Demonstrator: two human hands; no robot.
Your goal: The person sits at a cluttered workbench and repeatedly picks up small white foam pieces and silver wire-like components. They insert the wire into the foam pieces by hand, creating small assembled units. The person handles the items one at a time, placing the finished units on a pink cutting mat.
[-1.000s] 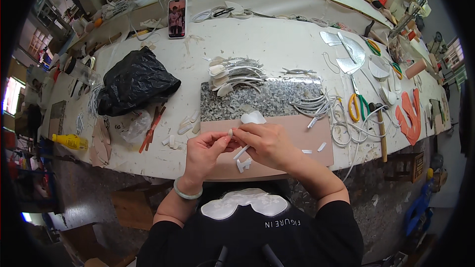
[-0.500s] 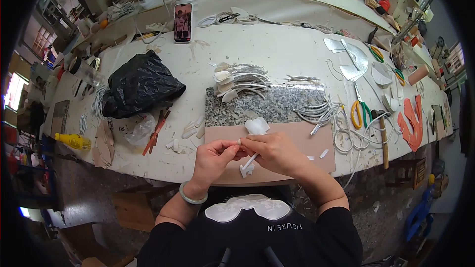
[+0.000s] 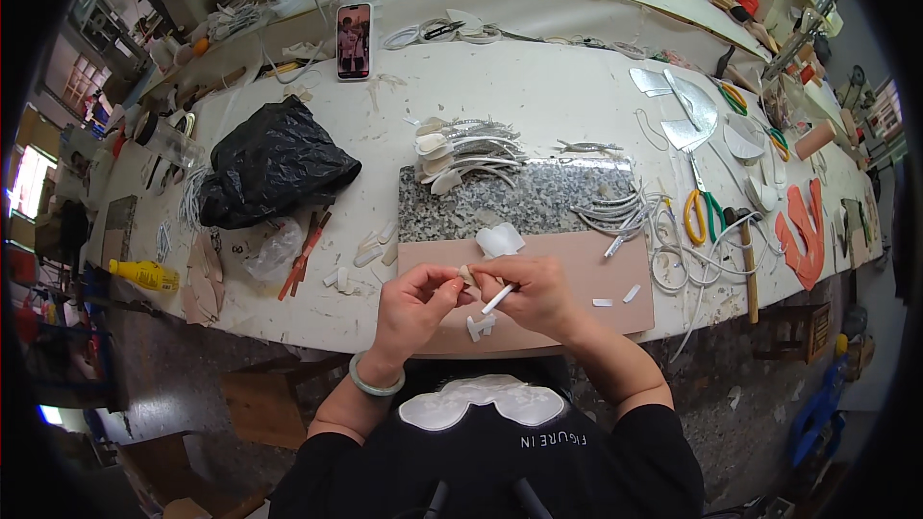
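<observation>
My left hand [image 3: 420, 308], a bangle on its wrist, pinches a small cream-coloured piece [image 3: 467, 275] between thumb and fingers. Closed right beside it, my right hand [image 3: 532, 296] holds a thin white stick [image 3: 498, 300] that slants down toward me. Its fingertips meet the cream piece too. Both hands are above a pinkish-brown board [image 3: 577, 274]. White scraps [image 3: 480, 328] lie under my hands, and a rounded white piece [image 3: 500, 240] sits just beyond them. Fingers hide part of the cream piece.
Behind the board is a speckled stone slab [image 3: 538, 197], with silvery cord pieces [image 3: 476, 144] at its back. Left stands a black plastic bag [image 3: 279, 163]. Scissors [image 3: 705, 216], a hammer [image 3: 748, 269] and white cord [image 3: 678, 274] are at right. A phone [image 3: 354, 41] stands upright farther back.
The white stick in my right hand has turned, its near end swinging right and away from the scraps. The cream piece now shows more between my fingertips.
</observation>
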